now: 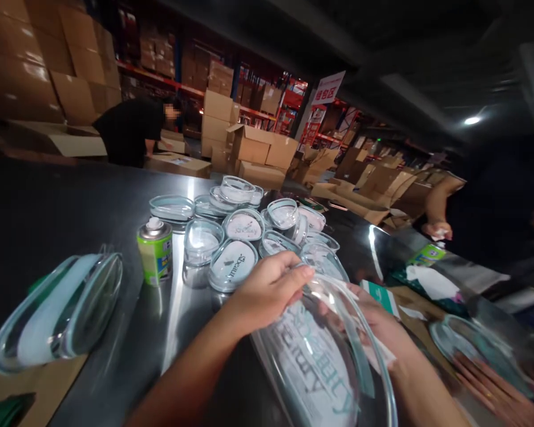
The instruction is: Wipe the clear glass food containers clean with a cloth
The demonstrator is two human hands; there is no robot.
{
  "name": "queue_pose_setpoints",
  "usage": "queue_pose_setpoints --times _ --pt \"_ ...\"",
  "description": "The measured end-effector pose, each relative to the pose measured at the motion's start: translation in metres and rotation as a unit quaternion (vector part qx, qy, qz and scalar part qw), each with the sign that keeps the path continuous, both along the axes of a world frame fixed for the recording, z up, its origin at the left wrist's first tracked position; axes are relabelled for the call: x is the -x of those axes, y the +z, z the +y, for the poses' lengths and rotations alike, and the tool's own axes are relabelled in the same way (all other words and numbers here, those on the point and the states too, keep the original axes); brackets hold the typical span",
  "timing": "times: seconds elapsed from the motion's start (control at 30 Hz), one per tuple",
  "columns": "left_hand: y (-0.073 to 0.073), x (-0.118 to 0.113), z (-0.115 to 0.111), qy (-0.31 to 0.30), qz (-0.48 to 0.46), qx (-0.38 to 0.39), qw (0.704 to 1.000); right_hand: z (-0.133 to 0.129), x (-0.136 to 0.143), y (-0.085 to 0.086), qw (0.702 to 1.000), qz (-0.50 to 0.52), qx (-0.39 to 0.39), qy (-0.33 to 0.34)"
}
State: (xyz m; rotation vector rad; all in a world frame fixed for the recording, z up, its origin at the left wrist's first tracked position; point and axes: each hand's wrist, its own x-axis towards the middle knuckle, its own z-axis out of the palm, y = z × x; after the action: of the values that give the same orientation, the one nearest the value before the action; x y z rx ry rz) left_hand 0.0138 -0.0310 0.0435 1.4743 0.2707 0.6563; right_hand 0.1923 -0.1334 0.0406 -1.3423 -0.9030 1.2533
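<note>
A clear plastic zip pouch (315, 362) with pale green edging and printed lettering on a white panel is tilted in front of me. My left hand (273, 290) is closed on its upper rim, thumb on top. My right hand (378, 326) is at the pouch's right side, its fingers partly seen through the clear plastic. A white piece (386, 353), seemingly tissue, shows in its curled grip. Beyond my left hand lies a group of similar pouches (234, 264). A green spray can (155, 252) stands left of them.
Another clear pouch (56, 311) stands at the left of the dark shiny table (137, 367). At right, a co-worker's hand (438, 228) is above a second green can (427, 255); another person's hand (489, 385) rests on a pouch (463, 335). Cardboard boxes (260, 148) and a bending person (131, 130) are behind.
</note>
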Motion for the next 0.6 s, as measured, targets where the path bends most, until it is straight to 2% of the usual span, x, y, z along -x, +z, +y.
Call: queue_pose_setpoints --times 0.1,0.23,0.33,0.47,0.6 --pt "-0.001 0.0 0.005 -0.043 -0.024 0.006 0.999 -0.005 -0.003 0.0 0.999 0.003 0.013 0.032" --pt "-0.004 -0.001 0.009 -0.062 -0.006 -0.051 0.997 -0.008 0.015 0.014 1.0 0.031 0.003 -0.006" --pt "-0.007 -0.003 0.01 -0.039 0.007 -0.113 0.993 -0.01 0.03 0.018 0.997 0.056 -0.009 -0.047" --pt "-0.008 -0.004 0.009 0.021 0.021 -0.209 0.978 -0.018 0.031 0.003 0.99 0.073 0.012 -0.118" --pt "-0.007 -0.005 0.006 0.025 0.028 -0.248 0.968 -0.03 0.02 -0.012 0.993 0.072 0.037 -0.088"
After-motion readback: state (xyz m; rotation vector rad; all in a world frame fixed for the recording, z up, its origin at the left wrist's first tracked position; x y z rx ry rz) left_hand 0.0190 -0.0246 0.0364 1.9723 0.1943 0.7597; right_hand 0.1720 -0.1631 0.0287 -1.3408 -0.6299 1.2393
